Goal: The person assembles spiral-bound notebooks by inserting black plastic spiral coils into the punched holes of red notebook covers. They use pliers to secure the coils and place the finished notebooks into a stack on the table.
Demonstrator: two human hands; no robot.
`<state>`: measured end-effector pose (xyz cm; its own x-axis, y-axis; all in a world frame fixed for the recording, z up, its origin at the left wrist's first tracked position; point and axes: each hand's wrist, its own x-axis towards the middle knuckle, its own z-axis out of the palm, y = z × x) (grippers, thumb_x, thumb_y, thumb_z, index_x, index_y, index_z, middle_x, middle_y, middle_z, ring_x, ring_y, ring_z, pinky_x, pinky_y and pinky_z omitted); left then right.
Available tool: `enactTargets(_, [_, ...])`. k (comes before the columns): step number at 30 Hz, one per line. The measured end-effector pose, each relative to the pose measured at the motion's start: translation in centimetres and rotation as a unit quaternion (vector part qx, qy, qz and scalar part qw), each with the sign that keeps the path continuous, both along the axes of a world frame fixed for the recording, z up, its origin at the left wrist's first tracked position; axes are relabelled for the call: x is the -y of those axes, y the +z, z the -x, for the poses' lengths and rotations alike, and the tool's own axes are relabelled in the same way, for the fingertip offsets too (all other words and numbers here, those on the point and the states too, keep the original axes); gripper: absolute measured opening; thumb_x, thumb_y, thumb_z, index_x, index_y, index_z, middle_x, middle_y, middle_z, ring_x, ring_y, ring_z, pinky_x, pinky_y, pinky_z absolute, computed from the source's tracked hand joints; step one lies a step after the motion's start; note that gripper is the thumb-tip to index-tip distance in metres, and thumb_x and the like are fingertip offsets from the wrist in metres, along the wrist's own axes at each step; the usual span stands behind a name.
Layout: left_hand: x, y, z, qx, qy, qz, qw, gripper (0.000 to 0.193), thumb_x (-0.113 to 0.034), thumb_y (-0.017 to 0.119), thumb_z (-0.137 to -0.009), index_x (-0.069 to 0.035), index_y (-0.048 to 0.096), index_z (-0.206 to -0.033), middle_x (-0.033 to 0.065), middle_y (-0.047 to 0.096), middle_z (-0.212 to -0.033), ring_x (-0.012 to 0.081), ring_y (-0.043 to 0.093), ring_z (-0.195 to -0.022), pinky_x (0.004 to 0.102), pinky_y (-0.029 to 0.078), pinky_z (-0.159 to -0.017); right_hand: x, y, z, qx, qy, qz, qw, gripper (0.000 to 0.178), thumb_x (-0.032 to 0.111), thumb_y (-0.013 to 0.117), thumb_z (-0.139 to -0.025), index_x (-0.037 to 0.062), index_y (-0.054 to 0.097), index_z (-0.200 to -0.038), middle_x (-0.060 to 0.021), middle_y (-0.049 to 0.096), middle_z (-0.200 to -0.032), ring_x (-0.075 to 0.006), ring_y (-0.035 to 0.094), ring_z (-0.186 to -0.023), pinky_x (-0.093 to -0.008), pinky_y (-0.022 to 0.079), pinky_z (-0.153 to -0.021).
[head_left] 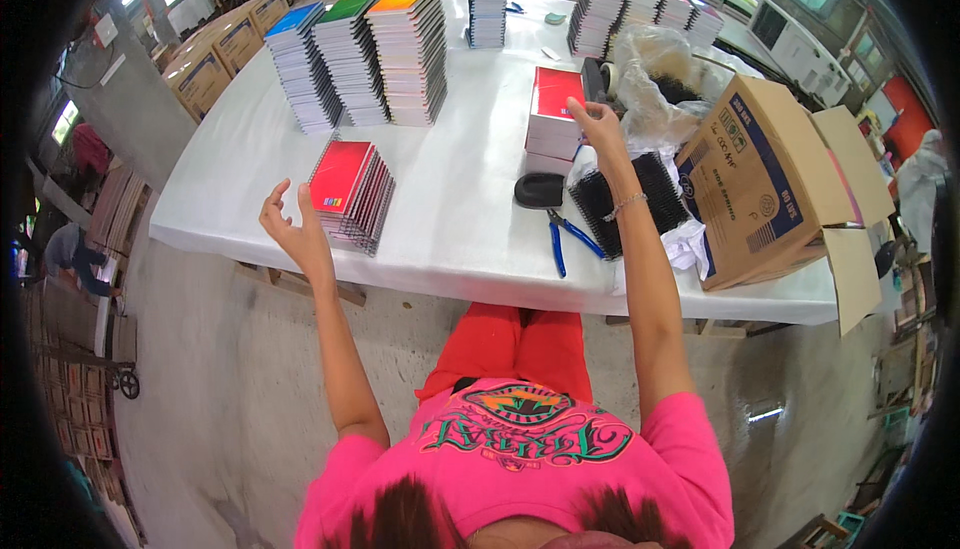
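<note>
My left hand (293, 227) is raised with its fingers apart, beside a short stack of red-covered spiral notebooks (342, 177) at the left front of the table; it holds nothing. At the corner of a red-topped block of pages (553, 114) is my right hand (598, 127), fingers spread, some of them at the block's right edge. No coil shows on that block. Below my right forearm lie black spiral binding coils (652, 187). Blue-handled pliers (560, 244) and a black rounded object (539, 190) rest left of the coils.
Tall notebook stacks with blue (300, 64), green (350, 54) and yellow (408, 54) covers stand at the back left. More stacks (600, 14) line the far side. An open cardboard box (760, 184) and a clear plastic bag (645, 59) crowd the right of the white-covered table (450, 209).
</note>
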<state>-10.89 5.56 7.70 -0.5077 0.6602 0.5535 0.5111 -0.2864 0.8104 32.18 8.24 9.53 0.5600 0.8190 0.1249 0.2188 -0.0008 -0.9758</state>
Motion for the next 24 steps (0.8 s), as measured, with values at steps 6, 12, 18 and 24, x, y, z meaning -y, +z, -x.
enactTargets(6, [2.3, 1.8, -3.7, -0.097, -0.031, -0.095, 0.990, 0.022, -0.022, 0.065, -0.094, -0.009, 0.064, -0.111, 0.0067, 0.055, -0.118, 0.0228, 0.048, -0.118, 0.0386, 0.039, -0.096, -2.1, -0.9, -1.7, -0.055, 0.043, -0.051, 0.996, 0.031, 0.024, 0.076, -0.086, -0.0001, 0.063, -0.101, -0.0024, 0.063, -0.076, -0.0083, 0.054, -0.058, -0.0225, 0.043, -0.051])
enactTargets(12, [4.0, 2.9, -10.7, -0.038, -0.217, -0.074, 0.972, 0.012, -0.009, 0.067, -0.090, -0.005, 0.065, -0.100, 0.0092, 0.054, -0.108, 0.0263, 0.048, -0.113, 0.0395, 0.036, -0.102, -3.0, -2.0, -3.0, 0.035, 0.005, -0.069, 0.997, 0.034, 0.019, 0.075, -0.079, -0.0057, 0.066, -0.102, -0.0132, 0.071, -0.086, -0.0177, 0.067, -0.075, -0.0308, 0.052, -0.069])
enactTargets(18, [5.3, 2.5, -14.1, -0.028, -0.294, -0.055, 0.954, 0.007, -0.009, 0.067, -0.089, -0.005, 0.066, -0.096, 0.0092, 0.054, -0.107, 0.0251, 0.051, -0.110, 0.0381, 0.038, -0.099, -4.5, -2.8, -3.9, 0.073, -0.009, -0.063, 0.995, 0.028, 0.017, 0.073, -0.081, -0.0026, 0.067, -0.099, -0.0131, 0.070, -0.084, -0.0200, 0.067, -0.073, -0.0327, 0.052, -0.067])
enactTargets(24, [6.1, 2.3, -16.8, -0.028, -0.350, -0.051, 0.935, 0.007, -0.007, 0.068, -0.088, -0.006, 0.067, -0.094, 0.0084, 0.055, -0.106, 0.0250, 0.052, -0.110, 0.0375, 0.040, -0.098, -3.3, -2.3, -4.8, 0.291, -0.110, -0.113, 0.944, 0.030, 0.015, 0.072, -0.082, -0.0014, 0.063, -0.106, -0.0132, 0.069, -0.085, -0.0230, 0.067, -0.070, -0.0372, 0.053, -0.070])
